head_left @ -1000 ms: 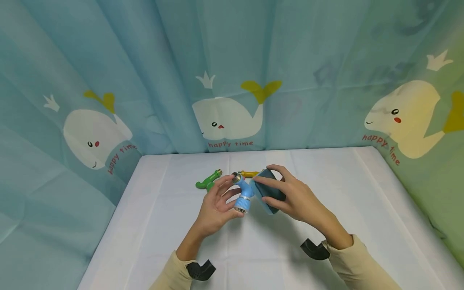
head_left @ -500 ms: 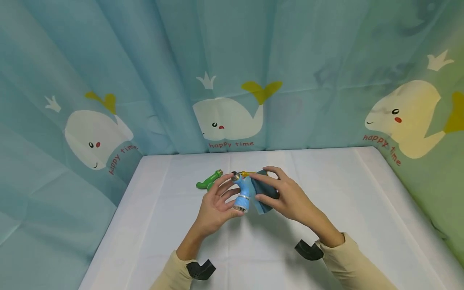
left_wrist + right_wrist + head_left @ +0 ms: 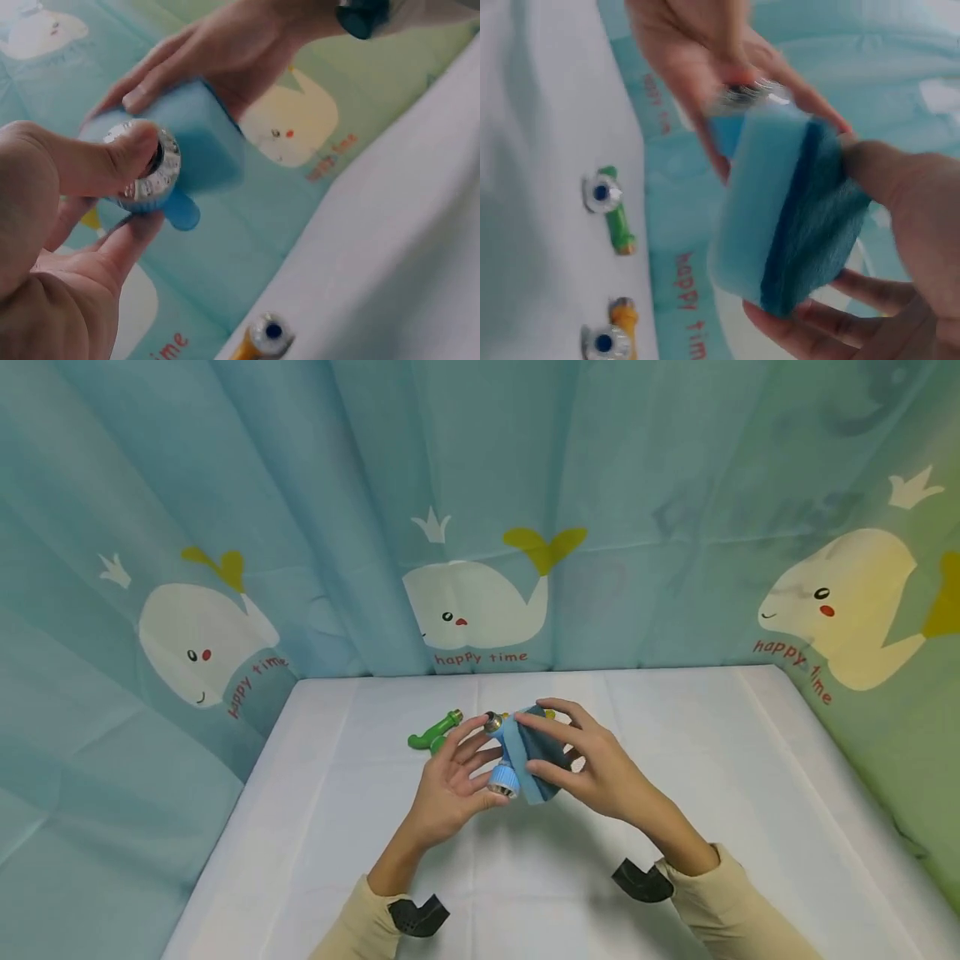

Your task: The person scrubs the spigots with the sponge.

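A blue tap (image 3: 503,779) with a ribbed silver-rimmed nozzle and a metal threaded end is held up above the table by my left hand (image 3: 444,792). In the left wrist view the thumb presses on the nozzle face (image 3: 161,176), with fingers beneath. My right hand (image 3: 611,768) grips a sponge (image 3: 543,752), light blue on one side with a dark teal scouring layer on the other. The sponge's light side lies against the tap's body and hides its middle; the right wrist view shows the sponge (image 3: 780,210) between thumb and fingers.
Farther back on the white table (image 3: 360,827) lie a green tap (image 3: 433,732) and a yellow tap (image 3: 622,322); the yellow one is mostly hidden behind the sponge in the head view. A whale-printed curtain (image 3: 330,527) stands behind and at both sides.
My right hand has moved left with the sponge, which tilts and now covers more of the blue tap's body. The left hand stays nearly where it was.
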Demonstrator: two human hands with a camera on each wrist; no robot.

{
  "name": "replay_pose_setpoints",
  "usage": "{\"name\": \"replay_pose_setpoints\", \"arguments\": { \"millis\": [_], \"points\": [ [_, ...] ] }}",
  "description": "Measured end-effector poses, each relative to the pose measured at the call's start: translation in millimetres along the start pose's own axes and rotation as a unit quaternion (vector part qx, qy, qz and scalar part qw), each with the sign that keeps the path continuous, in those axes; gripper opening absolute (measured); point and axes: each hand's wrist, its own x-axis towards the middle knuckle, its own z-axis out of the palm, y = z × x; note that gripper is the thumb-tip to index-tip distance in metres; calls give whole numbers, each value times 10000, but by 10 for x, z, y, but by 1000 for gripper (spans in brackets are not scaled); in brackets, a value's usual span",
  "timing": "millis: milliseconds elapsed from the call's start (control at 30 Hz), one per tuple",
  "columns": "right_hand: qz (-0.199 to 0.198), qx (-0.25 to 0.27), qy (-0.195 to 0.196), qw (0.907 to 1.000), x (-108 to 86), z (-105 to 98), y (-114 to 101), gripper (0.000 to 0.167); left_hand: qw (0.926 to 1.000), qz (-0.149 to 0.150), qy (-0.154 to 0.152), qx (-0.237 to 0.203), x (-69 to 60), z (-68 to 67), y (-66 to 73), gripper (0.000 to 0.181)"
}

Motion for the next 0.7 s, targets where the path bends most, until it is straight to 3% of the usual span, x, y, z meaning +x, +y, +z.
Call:
{"name": "replay_pose_setpoints", "arguments": {
  "millis": [133, 300, 400, 500, 700],
  "points": [
    [-209, -383, -42, 9990, -50, 36, 13, 60, 9999, -39, 128, -75, -6, -24, 0, 93],
    [-549, -246, -273, 9978, -65, 19, 5, 59, 9998, 93, 142, 40, -12, -48, -12, 92],
    [-816, -712, -476, 9930, -54, 9, -8, 58, 9996, 107, 165, 202, -13, -58, -7, 92],
    [-986, -1344, -290, 9856, -51, 3, 12, 59, 9994, -54, 259, 244, -29, -61, 9, 92],
    [-1269, -1369, -75, 9824, -35, 22, 25, 63, 9989, -195, 279, 311, -21, -53, 29, 93]
  ]
}}
